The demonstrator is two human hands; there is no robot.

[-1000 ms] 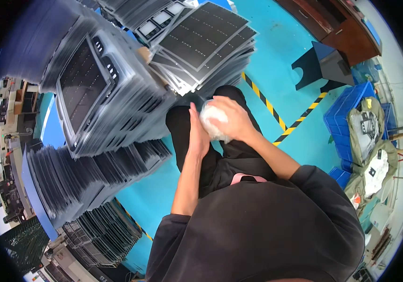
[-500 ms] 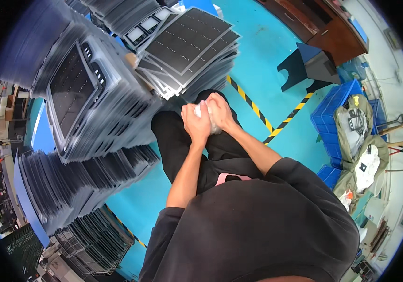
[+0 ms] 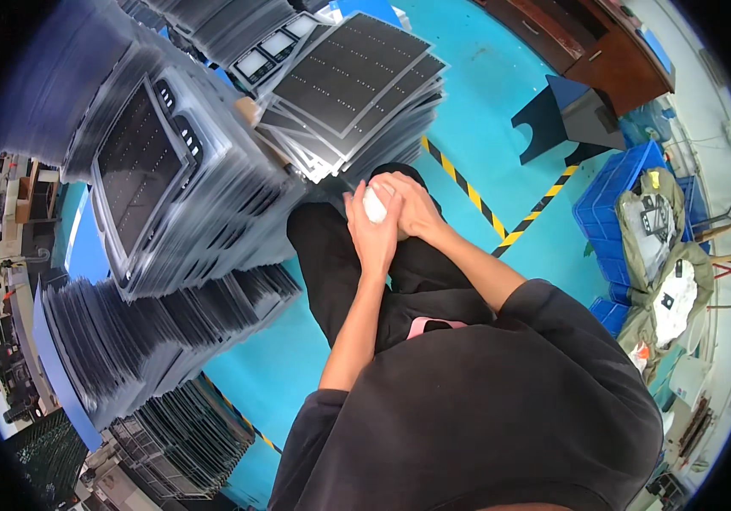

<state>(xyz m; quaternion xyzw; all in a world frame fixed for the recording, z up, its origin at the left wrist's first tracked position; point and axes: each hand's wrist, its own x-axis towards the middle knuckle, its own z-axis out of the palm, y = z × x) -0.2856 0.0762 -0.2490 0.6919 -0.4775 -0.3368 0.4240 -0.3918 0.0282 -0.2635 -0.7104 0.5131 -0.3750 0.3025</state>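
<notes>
A crumpled white wad (image 3: 374, 205), perhaps thin plastic or cloth, is pressed between my two hands above my knees. My left hand (image 3: 371, 239) wraps it from the left, and white shows between its thumb and fingers. My right hand (image 3: 414, 206) closes over it from the right, its fingers bent across the top. Most of the wad is hidden by the hands. Just beyond them stands a tall stack of dark printed panels (image 3: 353, 72) with clear edges, the top ones lying askew.
More panels stand stacked at left (image 3: 140, 166), with a lower row of sheets (image 3: 127, 341) nearer me. Black-yellow tape (image 3: 463, 187) marks the blue floor. At right are a dark angular stand (image 3: 566, 119), a blue crate (image 3: 608, 209) and sacks holding white scraps (image 3: 675, 307).
My hands have shifted their grip around the wad. White now bulges between my left thumb and fingers, and the pale part below my right hand is mostly covered. The whole view has shifted slightly.
</notes>
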